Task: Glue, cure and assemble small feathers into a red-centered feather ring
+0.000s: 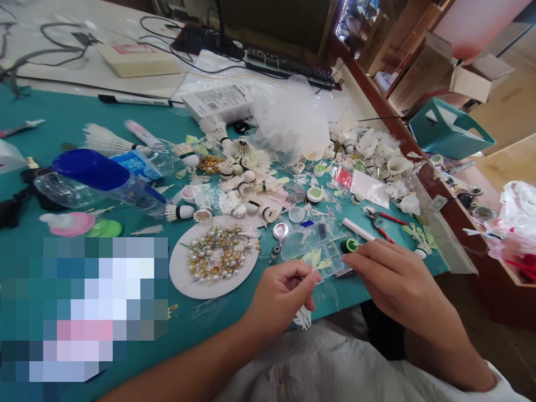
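My left hand (282, 293) pinches a small flower with pale yellow-green petals (317, 259) between thumb and forefinger. Just below those fingers hangs a white feather piece (304, 317); whether the same hand holds it I cannot tell. To the right, my right hand (391, 276) has its fingertips pressed together beside a small jar of green glitter (349, 245). Anything in that pinch is too small or hidden. Under and between the hands lies a clear compartment box (295, 243). A white plate (180, 273) with pearl and gold sprays sits left of my left hand.
Several shuttlecocks (245, 187) and loose feathers crowd the middle of the green mat. Red-handled pliers (382, 224) lie at the right. A blue scoop (92, 170) stands out at the left. Behind are a keyboard (288, 70) and white netting (293, 120). One lower-left area is pixelated.
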Demonstrator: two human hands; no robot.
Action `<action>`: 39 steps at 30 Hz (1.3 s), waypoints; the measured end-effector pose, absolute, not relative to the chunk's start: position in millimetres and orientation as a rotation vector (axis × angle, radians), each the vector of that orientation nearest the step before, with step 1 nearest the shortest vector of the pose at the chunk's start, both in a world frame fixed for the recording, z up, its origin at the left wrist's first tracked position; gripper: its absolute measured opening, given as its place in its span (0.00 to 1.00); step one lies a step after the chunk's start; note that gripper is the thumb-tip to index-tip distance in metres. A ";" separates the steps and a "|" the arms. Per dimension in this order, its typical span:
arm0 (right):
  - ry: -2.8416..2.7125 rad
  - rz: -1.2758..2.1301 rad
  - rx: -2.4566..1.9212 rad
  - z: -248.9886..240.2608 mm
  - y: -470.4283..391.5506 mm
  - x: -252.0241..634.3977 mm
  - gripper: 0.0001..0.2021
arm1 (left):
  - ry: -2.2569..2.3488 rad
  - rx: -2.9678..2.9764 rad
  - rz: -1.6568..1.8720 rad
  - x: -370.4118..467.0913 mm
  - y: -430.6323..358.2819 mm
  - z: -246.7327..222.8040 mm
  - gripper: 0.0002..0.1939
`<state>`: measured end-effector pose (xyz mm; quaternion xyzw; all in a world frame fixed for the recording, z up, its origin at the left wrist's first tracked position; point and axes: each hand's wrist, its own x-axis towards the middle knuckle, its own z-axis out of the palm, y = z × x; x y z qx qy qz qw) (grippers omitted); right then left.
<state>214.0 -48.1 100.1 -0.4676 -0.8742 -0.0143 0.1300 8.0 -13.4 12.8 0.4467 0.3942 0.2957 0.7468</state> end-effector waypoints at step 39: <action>-2.632 -0.042 -1.396 97.4 -45.9 210.9 0.13 | 0.895 0.973 0.611 6.8 -11.3 15.8 0.14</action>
